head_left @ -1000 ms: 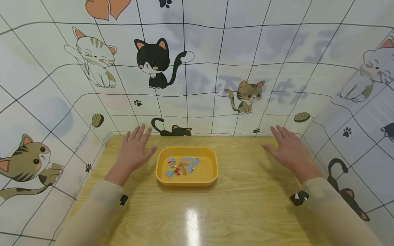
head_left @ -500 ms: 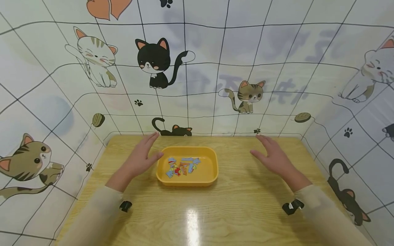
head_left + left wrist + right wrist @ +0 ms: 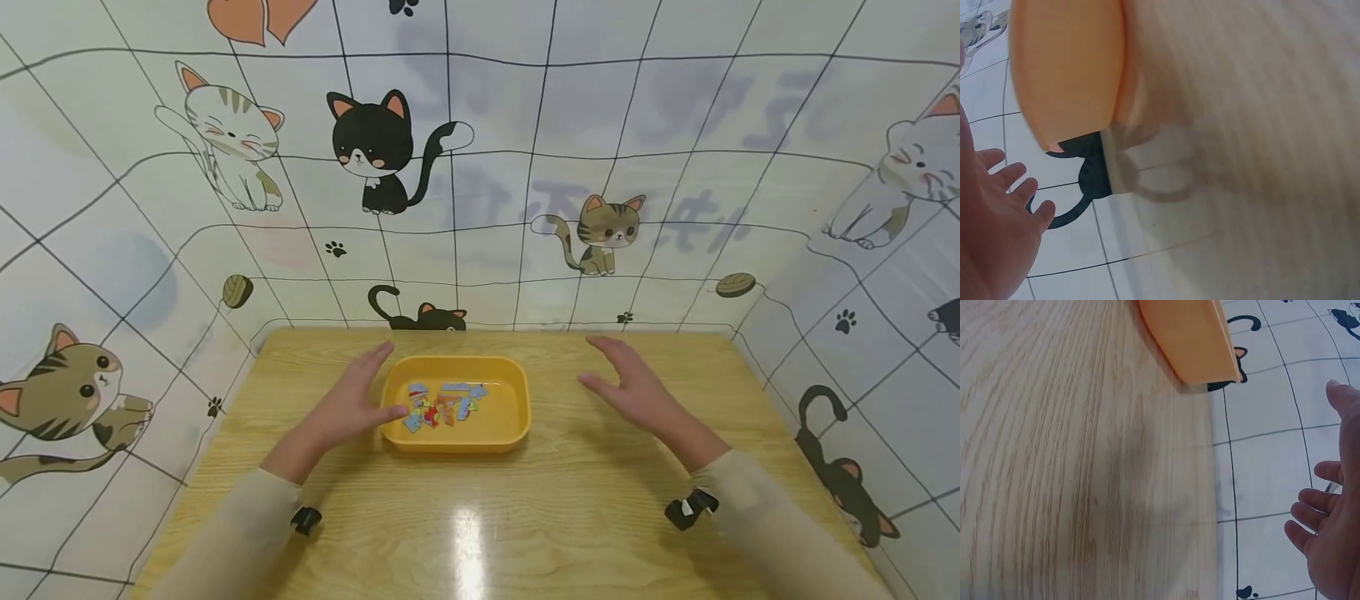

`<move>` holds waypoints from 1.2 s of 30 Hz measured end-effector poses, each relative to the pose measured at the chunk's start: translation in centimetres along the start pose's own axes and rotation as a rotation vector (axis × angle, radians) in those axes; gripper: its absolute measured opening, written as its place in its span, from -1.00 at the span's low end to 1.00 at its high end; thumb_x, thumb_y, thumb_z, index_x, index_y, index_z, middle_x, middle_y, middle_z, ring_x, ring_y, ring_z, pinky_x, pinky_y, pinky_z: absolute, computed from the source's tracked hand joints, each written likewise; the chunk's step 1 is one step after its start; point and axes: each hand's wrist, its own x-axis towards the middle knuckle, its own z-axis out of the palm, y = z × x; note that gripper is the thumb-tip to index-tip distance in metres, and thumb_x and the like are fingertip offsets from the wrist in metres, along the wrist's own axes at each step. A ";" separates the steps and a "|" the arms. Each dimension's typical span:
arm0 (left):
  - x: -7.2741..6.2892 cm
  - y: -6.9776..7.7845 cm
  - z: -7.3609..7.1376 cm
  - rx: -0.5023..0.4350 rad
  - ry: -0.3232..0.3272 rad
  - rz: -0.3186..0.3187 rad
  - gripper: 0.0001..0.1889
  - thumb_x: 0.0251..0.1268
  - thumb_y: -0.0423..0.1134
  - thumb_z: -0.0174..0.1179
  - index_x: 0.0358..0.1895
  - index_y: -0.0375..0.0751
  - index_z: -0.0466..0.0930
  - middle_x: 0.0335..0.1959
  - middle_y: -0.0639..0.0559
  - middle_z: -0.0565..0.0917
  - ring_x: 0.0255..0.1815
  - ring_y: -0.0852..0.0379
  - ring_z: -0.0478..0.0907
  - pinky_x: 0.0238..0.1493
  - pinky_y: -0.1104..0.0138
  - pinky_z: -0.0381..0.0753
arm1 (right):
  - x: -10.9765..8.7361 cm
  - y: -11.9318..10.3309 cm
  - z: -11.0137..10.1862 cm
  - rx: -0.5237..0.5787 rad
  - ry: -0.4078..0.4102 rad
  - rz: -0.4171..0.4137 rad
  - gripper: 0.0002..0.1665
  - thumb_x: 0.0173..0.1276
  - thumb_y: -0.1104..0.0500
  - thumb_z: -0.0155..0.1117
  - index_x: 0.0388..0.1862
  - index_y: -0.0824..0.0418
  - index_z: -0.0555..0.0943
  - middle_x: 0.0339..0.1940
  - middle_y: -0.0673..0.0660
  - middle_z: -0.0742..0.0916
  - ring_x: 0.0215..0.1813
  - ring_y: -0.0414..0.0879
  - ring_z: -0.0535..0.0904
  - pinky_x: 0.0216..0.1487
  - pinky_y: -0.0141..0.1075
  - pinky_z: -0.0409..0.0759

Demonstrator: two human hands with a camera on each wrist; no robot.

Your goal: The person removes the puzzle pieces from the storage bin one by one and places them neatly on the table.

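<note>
A yellow plastic tray point(image 3: 502, 433) sits on the table, left of centre in the head view. Several small puzzle pieces point(image 3: 450, 408), light blue, orange, red and yellow, lie loose in its left half. My left hand point(image 3: 348, 404) is at the tray's left end, fingers extended and holding nothing; its thumb overlaps the left rim in the head view. To the right of the tray, my right hand point(image 3: 637, 392) hovers apart from it, palm turned inward and fingers loosely extended. Each wrist view shows an outer side of the tray, point(image 3: 1069, 69) and the hand with nothing in its grasp.
The shiny wooden table point(image 3: 585, 517) reaches to a white cloth backdrop point(image 3: 495, 192) printed with cats and grid lines. That backdrop also rises at both sides. A black wrist camera point(image 3: 692, 508) is strapped at the right sleeve, another point(image 3: 306, 521) at the left.
Both hands have come inward toward the tray, the right one travelling farther left. The left thumb now overlaps the tray's rim. Tray and puzzle pieces stay in place.
</note>
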 end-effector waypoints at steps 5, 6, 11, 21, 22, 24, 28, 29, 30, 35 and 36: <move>-0.4 -0.2 0.9 0.001 -0.028 0.020 0.25 0.32 0.09 0.61 0.85 -0.19 -0.08 0.84 -0.26 0.00 0.81 -0.38 -0.05 0.68 -0.38 0.04 | 0.5 -0.9 1.1 0.006 -0.023 0.000 -0.14 0.69 -0.16 0.33 0.76 0.19 0.33 0.73 0.29 0.39 0.73 0.34 0.23 0.61 0.41 0.25; -0.5 -0.1 1.0 0.010 -0.028 0.028 0.26 0.32 0.11 0.61 0.85 -0.21 -0.08 0.84 -0.27 0.00 0.80 -0.39 -0.04 0.68 -0.37 0.04 | 0.6 -1.1 1.3 0.005 -0.027 -0.005 -0.14 0.68 -0.16 0.34 0.75 0.19 0.34 0.73 0.29 0.39 0.72 0.33 0.24 0.61 0.41 0.26; -0.7 0.1 1.6 0.065 -0.027 0.037 0.31 0.27 0.20 0.60 0.84 -0.24 -0.09 0.84 -0.24 0.00 0.80 -0.36 0.00 0.70 -0.31 0.06 | 1.4 -2.6 2.0 -0.005 -0.033 -0.059 -0.18 0.66 -0.13 0.38 0.70 0.22 0.40 0.68 0.30 0.44 0.67 0.33 0.32 0.58 0.39 0.34; -0.7 0.4 2.5 0.104 -0.056 0.078 0.37 0.20 0.32 0.59 0.81 -0.36 -0.06 0.85 -0.23 -0.06 0.81 -0.37 -0.03 0.71 -0.32 0.04 | 2.4 -3.7 3.2 -0.014 -0.038 -0.133 -0.23 0.63 -0.12 0.41 0.60 0.26 0.49 0.58 0.26 0.53 0.60 0.26 0.42 0.56 0.30 0.43; -0.6 0.4 2.6 0.115 -0.058 0.081 0.38 0.19 0.34 0.58 0.81 -0.38 -0.06 0.85 -0.23 -0.06 0.81 -0.37 -0.03 0.71 -0.32 0.04 | 2.5 -3.7 3.2 -0.015 -0.041 -0.136 -0.24 0.63 -0.12 0.41 0.60 0.26 0.49 0.58 0.26 0.53 0.60 0.25 0.42 0.56 0.30 0.43; -0.5 0.3 2.7 0.137 -0.060 0.083 0.40 0.18 0.37 0.57 0.81 -0.39 -0.07 0.86 -0.23 -0.07 0.81 -0.36 -0.03 0.71 -0.32 0.04 | 2.5 -3.8 3.3 -0.014 -0.047 -0.140 -0.25 0.63 -0.12 0.41 0.59 0.26 0.50 0.57 0.26 0.53 0.60 0.25 0.42 0.55 0.30 0.44; -0.4 0.2 2.9 0.151 -0.062 0.077 0.44 0.13 0.41 0.57 0.81 -0.39 -0.08 0.86 -0.23 -0.07 0.82 -0.33 -0.05 0.72 -0.31 0.02 | 2.7 -4.2 3.5 -0.011 -0.062 -0.147 -0.25 0.63 -0.12 0.42 0.58 0.26 0.50 0.57 0.25 0.53 0.60 0.25 0.42 0.55 0.29 0.45; -0.4 0.2 3.0 0.153 -0.062 0.075 0.45 0.12 0.42 0.57 0.81 -0.39 -0.09 0.86 -0.23 -0.08 0.82 -0.33 -0.05 0.72 -0.31 0.02 | 2.8 -4.4 3.6 -0.011 -0.066 -0.150 -0.25 0.63 -0.13 0.42 0.58 0.26 0.50 0.57 0.25 0.53 0.59 0.24 0.43 0.55 0.28 0.45; -0.3 0.1 3.0 0.153 -0.065 0.071 0.47 0.11 0.44 0.57 0.81 -0.39 -0.10 0.86 -0.23 -0.08 0.82 -0.32 -0.06 0.72 -0.31 0.01 | 2.9 -4.5 3.7 -0.009 -0.070 -0.154 -0.25 0.63 -0.13 0.42 0.58 0.26 0.51 0.56 0.24 0.53 0.59 0.24 0.43 0.55 0.27 0.45; -0.3 0.1 3.1 0.164 -0.074 0.062 0.50 0.10 0.53 0.50 0.81 -0.40 -0.12 0.86 -0.24 -0.09 0.83 -0.31 -0.07 0.73 -0.29 0.01 | 3.3 -5.6 4.0 0.005 -0.093 -0.181 -0.28 0.61 -0.10 0.45 0.53 0.29 0.55 0.53 0.25 0.56 0.57 0.23 0.46 0.57 0.24 0.45; -0.3 0.1 3.1 0.166 -0.076 0.061 0.50 0.10 0.54 0.49 0.81 -0.40 -0.12 0.86 -0.24 -0.09 0.83 -0.31 -0.08 0.73 -0.29 0.02 | 3.4 -5.8 4.1 0.008 -0.097 -0.186 -0.29 0.61 -0.09 0.45 0.52 0.30 0.56 0.52 0.25 0.57 0.56 0.23 0.47 0.57 0.23 0.45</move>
